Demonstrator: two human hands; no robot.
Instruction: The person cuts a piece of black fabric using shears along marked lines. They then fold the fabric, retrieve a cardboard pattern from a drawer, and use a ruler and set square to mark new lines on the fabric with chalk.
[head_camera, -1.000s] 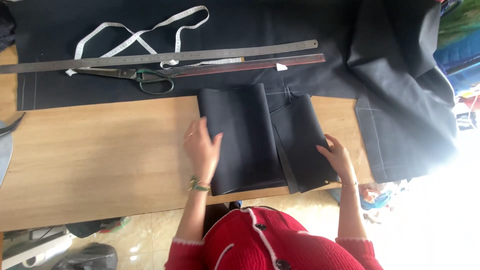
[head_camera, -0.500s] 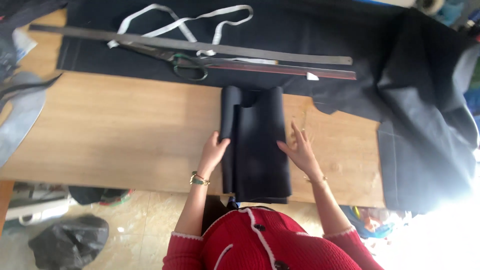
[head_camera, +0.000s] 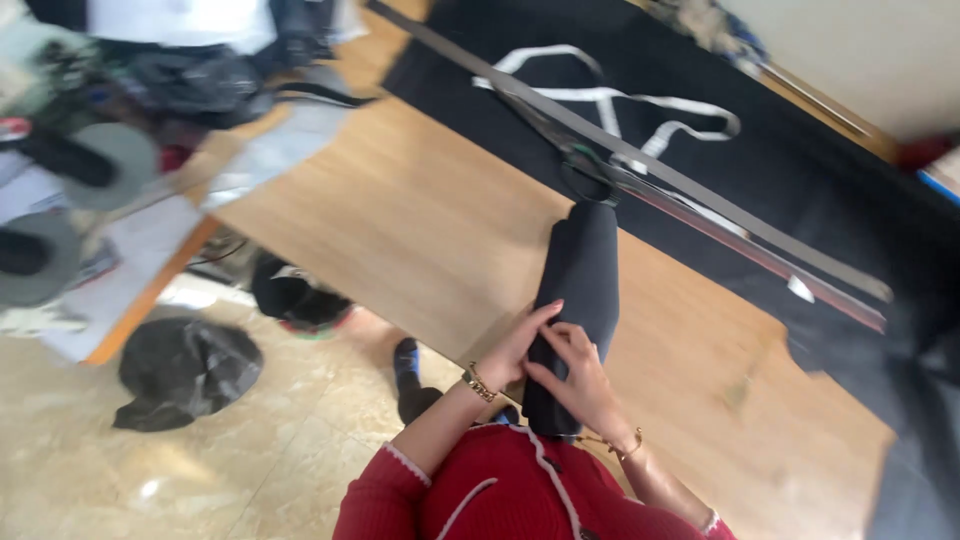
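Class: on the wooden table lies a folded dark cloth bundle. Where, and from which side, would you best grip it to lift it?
Grip the folded dark cloth bundle near its middle, fingers wrapping across its narrow width from the two long sides. It lies long and slim on the table; both hands rest on its near end.
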